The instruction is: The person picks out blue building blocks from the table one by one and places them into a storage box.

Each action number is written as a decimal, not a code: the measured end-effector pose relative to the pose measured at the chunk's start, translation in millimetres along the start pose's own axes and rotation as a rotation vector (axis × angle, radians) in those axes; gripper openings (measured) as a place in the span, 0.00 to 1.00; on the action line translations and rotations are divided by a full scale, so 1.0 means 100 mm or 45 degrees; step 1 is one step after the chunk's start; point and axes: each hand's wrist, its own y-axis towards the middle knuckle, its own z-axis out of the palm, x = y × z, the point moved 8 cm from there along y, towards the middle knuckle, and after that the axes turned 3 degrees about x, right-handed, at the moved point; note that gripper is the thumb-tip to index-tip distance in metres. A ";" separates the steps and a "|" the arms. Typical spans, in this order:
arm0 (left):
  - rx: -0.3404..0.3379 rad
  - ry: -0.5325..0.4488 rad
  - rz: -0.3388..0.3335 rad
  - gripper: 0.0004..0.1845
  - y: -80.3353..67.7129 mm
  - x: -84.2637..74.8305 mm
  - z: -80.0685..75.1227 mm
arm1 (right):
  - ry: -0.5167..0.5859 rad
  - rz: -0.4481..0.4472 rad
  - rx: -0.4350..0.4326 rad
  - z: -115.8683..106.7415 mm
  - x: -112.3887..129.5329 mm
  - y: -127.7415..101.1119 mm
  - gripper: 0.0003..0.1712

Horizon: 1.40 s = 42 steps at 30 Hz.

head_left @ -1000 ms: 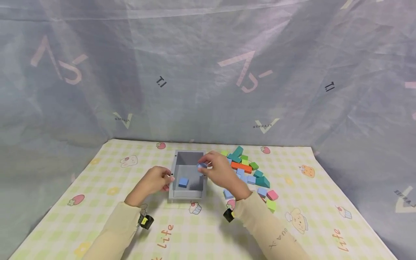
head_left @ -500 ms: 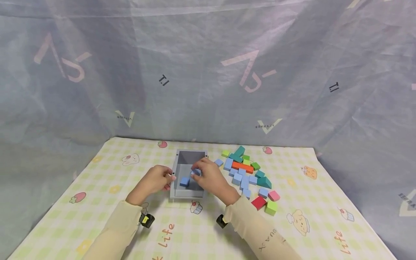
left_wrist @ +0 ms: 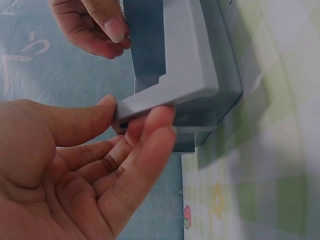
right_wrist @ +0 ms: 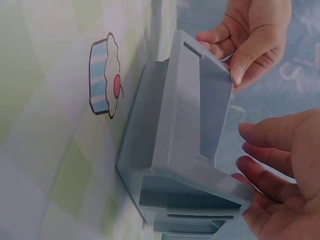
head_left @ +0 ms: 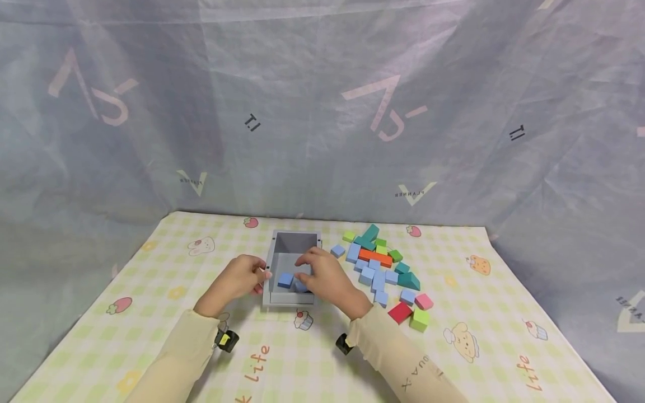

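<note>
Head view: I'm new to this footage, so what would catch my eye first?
The grey box in the middle of the checked tablecloth, with the left hand gripping its left wall and the right hand reaching inside by a blue block. Just right lies a bright pile of blocks, mostly blue, with an orange bar.

Looked like makeshift recording booth, not real room. Wrinkled grey-blue printed sheet [head_left: 322, 112] hung as backdrop, wrapped round both sides. Table [head_left: 151, 313] covered in kiddie checked cloth, strawberries, cupcakes, "life" lettering. Toy blocks [head_left: 383, 268] and small grey box [head_left: 294, 299] on top.
</note>
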 end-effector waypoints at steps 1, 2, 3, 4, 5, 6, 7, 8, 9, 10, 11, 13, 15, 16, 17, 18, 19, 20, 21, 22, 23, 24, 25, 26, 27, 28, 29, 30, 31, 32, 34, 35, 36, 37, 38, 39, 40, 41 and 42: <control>0.002 0.001 0.000 0.19 0.00 0.00 0.00 | 0.001 0.003 0.003 0.00 0.00 0.00 0.11; 0.003 0.004 -0.001 0.19 0.00 0.00 0.00 | 0.004 0.005 0.007 0.00 0.00 0.00 0.11; 0.003 0.007 -0.003 0.19 0.01 0.00 0.00 | 0.008 0.005 0.011 0.00 0.00 0.00 0.12; 0.004 0.007 -0.005 0.19 0.01 0.00 0.00 | 0.010 0.006 0.013 0.00 0.00 0.00 0.12; 0.005 0.009 -0.008 0.19 0.01 0.00 0.00 | 0.016 0.006 0.017 0.00 0.00 0.00 0.12; 0.004 0.010 -0.009 0.19 0.01 0.01 0.00 | 0.019 0.005 0.019 0.00 0.00 0.00 0.12; 0.005 0.009 -0.011 0.19 0.00 0.01 0.00 | 0.024 0.003 0.021 0.00 0.00 0.01 0.12; 0.005 0.009 -0.012 0.19 0.00 0.01 0.00 | 0.030 0.002 0.023 0.01 0.00 0.01 0.12; 0.005 0.007 -0.013 0.19 0.00 0.01 0.00 | 0.034 0.002 0.026 0.01 0.00 0.01 0.12; 0.005 0.004 -0.013 0.19 0.00 0.01 0.00 | 0.037 0.002 0.028 0.01 0.00 0.01 0.12; 0.006 0.003 -0.012 0.19 0.00 0.01 0.00 | 0.040 0.001 0.031 0.01 -0.01 0.01 0.12; 0.007 -0.002 -0.011 0.19 0.01 0.00 0.00 | 0.034 -0.004 0.033 0.01 -0.01 0.02 0.12; 0.008 -0.007 -0.010 0.19 0.01 -0.01 0.00 | 0.039 -0.012 0.031 0.00 -0.02 0.02 0.12; 0.010 -0.007 -0.010 0.19 0.01 -0.01 0.00 | 0.049 -0.019 0.027 -0.01 -0.02 0.02 0.12; 0.011 -0.007 -0.009 0.19 0.01 -0.01 0.00 | 0.058 -0.028 0.022 -0.03 -0.02 0.01 0.11; 0.014 -0.007 -0.009 0.19 0.01 -0.01 0.00 | 0.067 -0.039 0.015 -0.05 -0.01 0.00 0.11; 0.016 -0.006 -0.011 0.19 0.01 -0.02 0.00 | 0.080 -0.054 0.007 -0.07 0.00 0.00 0.11; 0.017 -0.002 -0.012 0.19 0.02 -0.02 0.00 | 0.093 -0.068 -0.003 -0.09 0.01 -0.01 0.10; 0.016 0.002 -0.015 0.19 0.01 -0.01 0.00 | 0.101 -0.085 -0.010 -0.12 0.02 -0.02 0.10; 0.014 0.005 -0.018 0.19 0.01 -0.01 0.00 | 0.107 -0.097 -0.017 -0.15 0.03 -0.02 0.10; 0.013 0.009 -0.021 0.19 0.01 -0.01 0.00 | 0.118 -0.112 -0.023 -0.18 0.04 -0.03 0.10; 0.013 0.010 -0.024 0.19 0.01 0.00 0.00 | 0.129 -0.124 -0.027 -0.22 0.05 -0.04 0.10; 0.011 0.010 -0.028 0.19 0.01 0.00 0.00 | 0.142 -0.133 -0.032 -0.25 0.05 -0.04 0.10; 0.010 0.010 -0.031 0.19 0.00 0.00 0.00 | 0.153 -0.139 -0.037 -0.29 0.06 -0.05 0.11; 0.012 0.007 -0.033 0.19 0.00 0.00 0.00 | 0.161 -0.142 -0.041 -0.34 0.06 -0.06 0.12; 0.014 0.007 -0.032 0.19 -0.01 0.00 0.01 | 0.164 -0.149 -0.054 -0.39 0.06 -0.08 0.12; 0.019 0.007 -0.031 0.20 -0.01 0.01 0.01 | 0.168 -0.159 -0.072 -0.44 0.06 -0.10 0.12; 0.020 0.008 -0.030 0.20 -0.01 0.01 0.02 | 0.163 -0.166 -0.093 -0.49 0.05 -0.12 0.12; 0.020 0.011 -0.028 0.20 -0.02 0.01 0.02 | 0.160 -0.175 -0.121 -0.54 0.03 -0.14 0.13; 0.020 0.015 -0.025 0.20 -0.02 0.01 0.02 | 0.156 -0.189 -0.155 -0.60 0.01 -0.17 0.13; 0.016 0.025 -0.019 0.20 -0.02 0.01 0.02 | 0.143 -0.202 -0.223 -0.72 -0.04 -0.22 0.13; 0.015 0.027 -0.015 0.20 -0.02 0.01 0.02 | 0.147 -0.201 -0.253 -0.77 -0.08 -0.25 0.13; 0.013 0.031 -0.012 0.20 -0.02 0.00 0.02 | 0.141 -0.196 -0.280 -0.82 -0.12 -0.29 0.13; 0.012 0.028 -0.010 0.20 -0.02 0.00 0.02 | 0.135 -0.189 -0.303 -0.87 -0.16 -0.32 0.13; 0.010 0.027 -0.008 0.20 -0.02 0.00 0.02 | 0.129 -0.180 -0.320 -0.91 -0.20 -0.35 0.14; 0.009 0.027 -0.007 0.20 -0.02 0.00 0.02 | 0.125 -0.163 -0.329 -0.95 -0.24 -0.39 0.14; 0.009 0.022 -0.006 0.20 -0.01 0.00 0.02 | 0.124 -0.152 -0.339 -0.98 -0.29 -0.42 0.14; 0.009 0.019 -0.005 0.19 -0.01 0.00 0.03 | 0.117 -0.136 -0.346 -1.02 -0.35 -0.45 0.14; 0.008 0.016 -0.006 0.19 -0.02 0.00 0.03 | 0.114 -0.119 -0.349 -1.05 -0.40 -0.49 0.15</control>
